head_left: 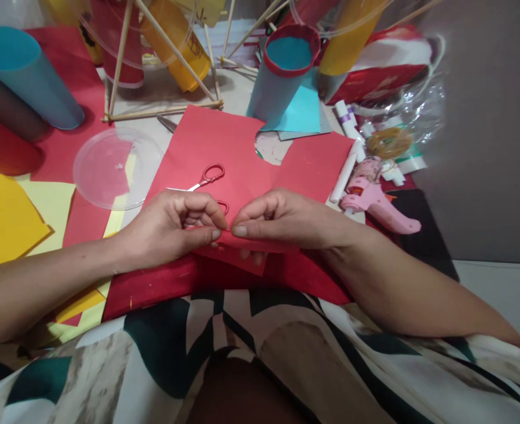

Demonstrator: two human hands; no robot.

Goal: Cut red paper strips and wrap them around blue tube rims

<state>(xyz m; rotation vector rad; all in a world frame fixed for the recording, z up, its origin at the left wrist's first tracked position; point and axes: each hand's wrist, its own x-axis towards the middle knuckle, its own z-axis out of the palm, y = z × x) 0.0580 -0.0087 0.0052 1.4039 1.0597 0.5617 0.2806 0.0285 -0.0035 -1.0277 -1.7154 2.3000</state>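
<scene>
My left hand (175,227) and right hand (281,219) pinch red paper (272,245) near the table's (232,94) front edge. It looks thin, matte and bent

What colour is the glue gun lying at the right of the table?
The glue gun is pink, shown best in the head view.

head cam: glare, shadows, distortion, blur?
Head view, all: glints on the clear plastic wrapping; soft shadows around the wooden-stick frame; left-edge blue cup leans outward, probably wide-angle distortion; left hand and right hand show no obvious motion blur.
</scene>
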